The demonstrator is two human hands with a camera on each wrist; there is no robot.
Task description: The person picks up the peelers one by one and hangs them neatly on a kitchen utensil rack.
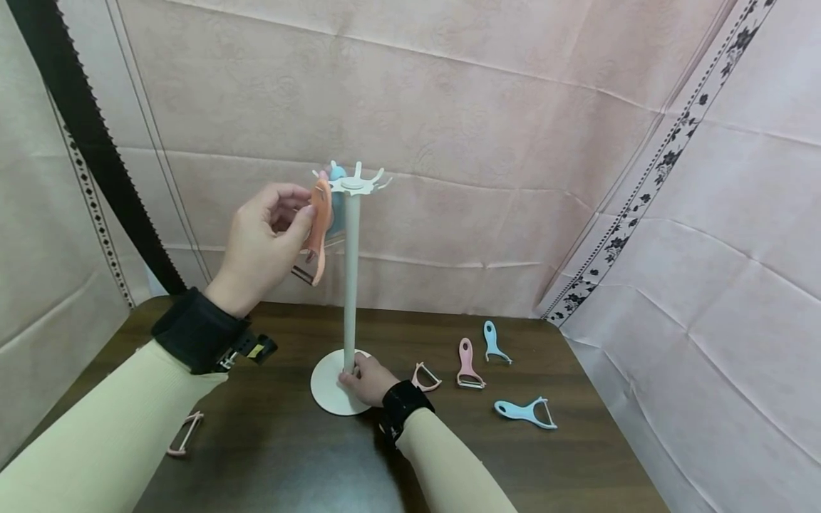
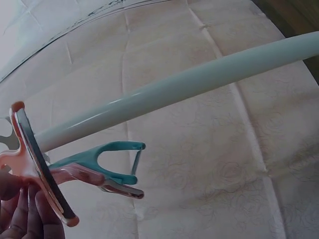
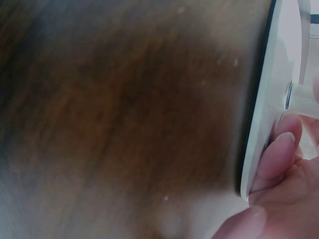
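A white stand [image 1: 350, 285] with a round base and a ring of hooks on top stands upright on the table. My left hand [image 1: 263, 242] pinches an orange peeler [image 1: 320, 214] by its handle, right at the hooks on the stand's left side, blade end down. Behind it hang a blue peeler [image 2: 84, 160] and a pink peeler [image 2: 82, 174], largely covered by the orange one in the head view. Low down, my right hand [image 1: 370, 381] holds the stand at the foot of its pole, with fingers lying on the base [image 3: 271, 99].
Right of the stand lie a pale pink peeler [image 1: 426, 377] beside my right wrist, a pink peeler [image 1: 466, 363] and two blue peelers [image 1: 492, 342] [image 1: 526, 411]. Another pale peeler [image 1: 186, 434] is partly hidden by my left sleeve. Cloth curtains [image 1: 449, 142] enclose the brown table [image 1: 269, 456].
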